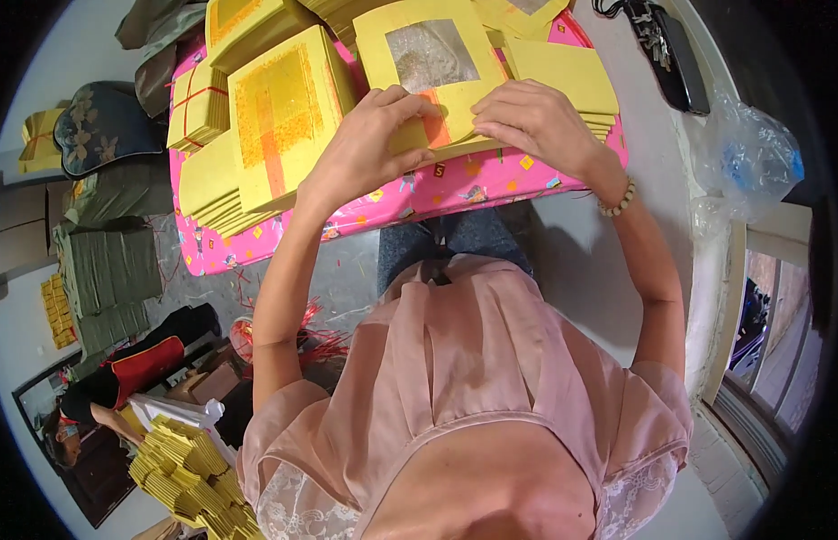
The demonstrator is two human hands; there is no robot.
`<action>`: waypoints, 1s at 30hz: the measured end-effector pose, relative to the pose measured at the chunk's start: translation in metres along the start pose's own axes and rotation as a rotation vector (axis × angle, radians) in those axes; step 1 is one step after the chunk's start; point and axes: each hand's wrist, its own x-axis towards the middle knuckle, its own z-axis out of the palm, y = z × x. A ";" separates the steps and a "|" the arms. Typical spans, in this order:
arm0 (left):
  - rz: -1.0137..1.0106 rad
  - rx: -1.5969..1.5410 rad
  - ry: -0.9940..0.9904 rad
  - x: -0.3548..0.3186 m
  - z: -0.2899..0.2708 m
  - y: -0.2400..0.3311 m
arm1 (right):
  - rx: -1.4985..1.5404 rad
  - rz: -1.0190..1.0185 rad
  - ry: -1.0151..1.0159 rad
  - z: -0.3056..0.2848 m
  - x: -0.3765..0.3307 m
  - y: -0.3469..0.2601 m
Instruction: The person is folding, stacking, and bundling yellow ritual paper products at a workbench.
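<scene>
In front of me lies a stack of yellow paper sheets; its top face bears a silver square and an orange band. My left hand has its fingers curled over the near left part, by the orange band, with the thumb along the near edge. My right hand is closed at the near right part of the same paper, fingertips pressed together on its edge. To the left is another yellow stack with an orange, gold-speckled square. A fanned yellow stack lies beyond my right hand.
The stacks rest on a table with a pink patterned cover. A bundle tied with red string sits at its left. A black pouch with keys and a clear plastic bag are at right. Another person works by yellow piles.
</scene>
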 end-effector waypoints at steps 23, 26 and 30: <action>-0.006 -0.088 -0.075 0.003 -0.008 -0.010 | 0.138 0.146 -0.081 -0.006 0.007 -0.001; -0.005 -0.071 -0.083 0.005 -0.008 -0.010 | 0.150 0.159 -0.088 -0.008 0.007 0.000; -0.018 -0.091 -0.088 0.006 -0.008 -0.010 | 0.153 0.152 -0.081 -0.007 0.007 0.002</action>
